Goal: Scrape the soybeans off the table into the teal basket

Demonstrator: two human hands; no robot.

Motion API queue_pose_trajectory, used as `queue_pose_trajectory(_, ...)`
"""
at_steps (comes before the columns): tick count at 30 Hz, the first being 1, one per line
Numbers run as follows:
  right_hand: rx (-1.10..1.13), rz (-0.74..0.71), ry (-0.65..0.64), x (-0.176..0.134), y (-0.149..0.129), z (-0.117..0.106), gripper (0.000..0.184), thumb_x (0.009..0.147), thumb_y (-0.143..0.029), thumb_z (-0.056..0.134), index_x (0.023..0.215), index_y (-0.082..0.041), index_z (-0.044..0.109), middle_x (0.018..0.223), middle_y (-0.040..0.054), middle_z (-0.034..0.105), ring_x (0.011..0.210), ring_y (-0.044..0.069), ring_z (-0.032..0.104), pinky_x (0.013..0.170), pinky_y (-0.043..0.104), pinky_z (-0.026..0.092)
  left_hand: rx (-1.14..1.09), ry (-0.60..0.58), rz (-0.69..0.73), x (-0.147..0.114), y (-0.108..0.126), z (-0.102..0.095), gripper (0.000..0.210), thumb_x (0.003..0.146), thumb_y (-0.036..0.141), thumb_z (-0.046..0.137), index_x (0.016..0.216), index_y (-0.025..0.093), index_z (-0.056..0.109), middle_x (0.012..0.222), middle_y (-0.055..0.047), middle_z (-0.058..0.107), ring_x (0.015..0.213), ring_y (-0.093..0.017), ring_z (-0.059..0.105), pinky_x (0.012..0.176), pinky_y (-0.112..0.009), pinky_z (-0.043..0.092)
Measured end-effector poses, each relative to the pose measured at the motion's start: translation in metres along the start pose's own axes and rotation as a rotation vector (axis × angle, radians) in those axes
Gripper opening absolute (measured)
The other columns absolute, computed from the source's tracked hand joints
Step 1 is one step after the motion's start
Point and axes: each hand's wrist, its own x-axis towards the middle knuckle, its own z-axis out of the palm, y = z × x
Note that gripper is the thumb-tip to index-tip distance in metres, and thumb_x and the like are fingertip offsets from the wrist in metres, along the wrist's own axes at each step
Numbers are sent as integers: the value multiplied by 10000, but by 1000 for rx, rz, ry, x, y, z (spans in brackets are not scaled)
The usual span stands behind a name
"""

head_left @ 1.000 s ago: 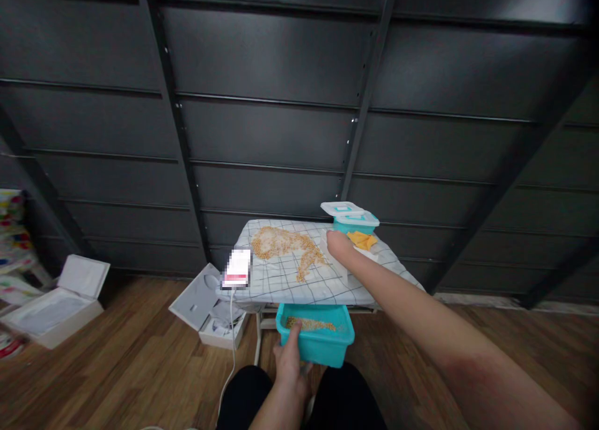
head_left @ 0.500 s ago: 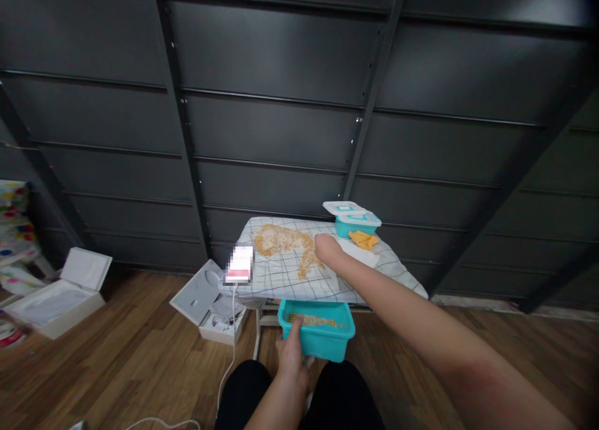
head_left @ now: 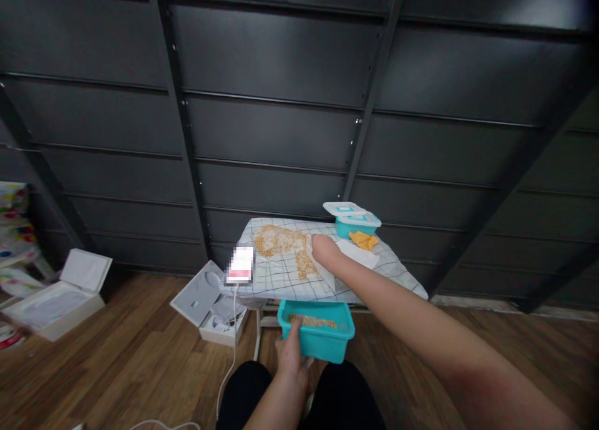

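My left hand (head_left: 291, 352) grips a teal plastic bin (head_left: 322, 344) at its near left side, thumb hooked over the rim. A layer of yellow and pale grains (head_left: 314, 321) lies inside the bin, which sits below the table's front edge. Over the table, my right hand (head_left: 325, 249) is closed on a thin white sheet (head_left: 328, 276), its fingers mostly hidden from me. That sheet's left edge touches a spread of yellow kernels and small pale grains (head_left: 281, 239) on the checked cloth (head_left: 281, 279).
At the table's back right stands a lidded teal box (head_left: 349, 229) with another white lid (head_left: 344, 208) on top. A yellow cloth (head_left: 363, 239) lies before it. A phone (head_left: 240, 264) with a white cable rests at the left edge. Open white boxes (head_left: 219, 335) sit on the floor.
My right hand has shifted slightly left with the white sheet, whose edge now shows more beside the grains. My left hand and the bin have hardly moved.
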Motion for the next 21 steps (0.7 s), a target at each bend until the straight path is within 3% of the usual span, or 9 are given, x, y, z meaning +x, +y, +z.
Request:
queue_pose_trajectory(4, 12, -64, 36, -1, 16, -2, 323, 884, -96, 424, 1168, -93, 578, 1031, 177, 681, 966, 247, 647, 813, 303, 460, -6, 25, -8, 3, 0, -3, 686, 622, 555, 707, 1178, 218, 490, 1184, -158, 610, 989, -307, 625, 716, -413, 506)
queue_pose_trajectory(9, 44, -253, 11, -7, 28, 8, 415, 896, -98, 405, 1284, -179, 530, 1154, 124, 656, 1037, 213, 615, 883, 288, 429, -9, 30, -53, -1, 5, -4, 646, 649, 537, 688, 1172, 211, 495, 1155, -156, 622, 929, -305, 639, 672, -413, 512)
queue_pose_trajectory(21, 166, -446, 32, -20, 32, 28, 412, 881, -118, 436, 1270, -153, 567, 1188, 125, 651, 1051, 242, 607, 944, 323, 414, -24, 86, -91, -16, 18, -6, 596, 620, 489, 724, 1112, 192, 566, 1064, -139, 652, 883, -296, 639, 671, -405, 511)
